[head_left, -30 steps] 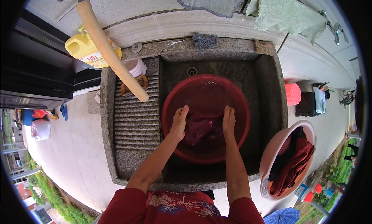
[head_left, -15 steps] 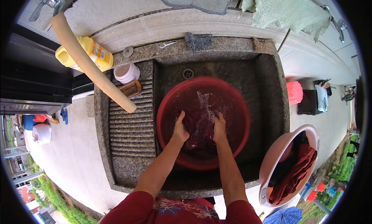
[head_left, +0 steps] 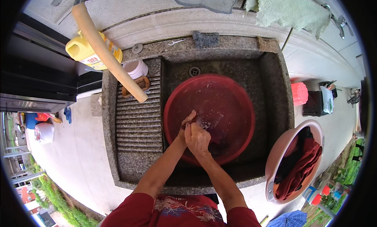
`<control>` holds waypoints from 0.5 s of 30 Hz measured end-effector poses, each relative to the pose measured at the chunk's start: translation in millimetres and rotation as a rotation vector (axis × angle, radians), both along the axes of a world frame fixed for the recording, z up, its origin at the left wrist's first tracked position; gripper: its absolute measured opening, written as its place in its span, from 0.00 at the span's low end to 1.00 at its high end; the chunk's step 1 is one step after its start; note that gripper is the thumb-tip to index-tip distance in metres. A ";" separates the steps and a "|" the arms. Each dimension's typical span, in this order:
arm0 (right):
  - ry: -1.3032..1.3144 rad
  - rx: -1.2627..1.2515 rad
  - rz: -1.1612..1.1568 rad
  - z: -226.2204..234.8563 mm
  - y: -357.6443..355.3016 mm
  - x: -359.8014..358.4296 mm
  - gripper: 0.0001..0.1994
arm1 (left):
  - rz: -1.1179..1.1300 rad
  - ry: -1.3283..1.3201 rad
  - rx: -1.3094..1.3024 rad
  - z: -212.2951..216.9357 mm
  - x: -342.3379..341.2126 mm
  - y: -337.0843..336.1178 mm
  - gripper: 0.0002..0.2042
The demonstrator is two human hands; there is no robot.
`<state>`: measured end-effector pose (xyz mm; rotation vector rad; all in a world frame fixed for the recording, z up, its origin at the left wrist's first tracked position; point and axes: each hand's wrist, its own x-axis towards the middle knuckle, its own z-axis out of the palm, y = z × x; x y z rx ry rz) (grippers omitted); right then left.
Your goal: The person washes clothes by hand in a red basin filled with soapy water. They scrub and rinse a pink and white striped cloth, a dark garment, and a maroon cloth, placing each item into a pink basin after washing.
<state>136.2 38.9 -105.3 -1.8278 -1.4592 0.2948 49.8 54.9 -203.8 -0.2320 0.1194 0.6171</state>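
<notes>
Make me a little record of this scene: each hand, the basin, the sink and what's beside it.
Left hand: over the red basin, partly covered by the right hand
Right hand: fingers curled; anything held is hidden
Basin: inside the stone sink, holding water, with splashes near the hands
Sink's left side: ribbed washboard bearing a brush and small pale pot
Beyond sink's right edge: pale oval tub holding dark red cloth

Red lettering on yellow jug
</notes>
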 end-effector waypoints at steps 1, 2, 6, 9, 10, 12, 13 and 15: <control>0.003 0.006 0.034 0.9 -2.9 -4.1 0.14 | 0.016 -0.248 0.082 -8.6 -9.5 1.2 0.18; 0.007 0.013 0.070 2.0 -4.6 -8.8 0.14 | 0.043 -0.257 0.129 -15.7 -16.1 -4.9 0.19; -0.083 -0.242 -0.119 -30.7 12.1 55.1 0.17 | -0.190 1.119 0.044 75.9 30.6 -14.8 0.30; 0.014 -0.452 -0.282 -72.2 5.4 127.7 0.14 | -0.106 1.220 0.215 94.8 19.7 12.6 0.38; 0.012 -0.448 -0.284 -71.6 3.4 129.3 0.13 | -0.026 1.263 0.262 71.6 1.8 24.0 0.35; 0.004 -0.447 -0.295 -67.3 -4.0 128.8 0.12 | 0.098 1.464 0.417 33.2 -14.2 32.9 0.32; -0.101 -0.417 -0.252 -72.5 -7.9 122.8 0.12 | 0.136 1.610 0.536 20.0 -7.9 32.2 0.30; -0.311 -0.362 -0.169 -92.9 -13.2 100.0 0.12 | 0.080 1.877 0.744 -7.4 5.4 24.0 0.28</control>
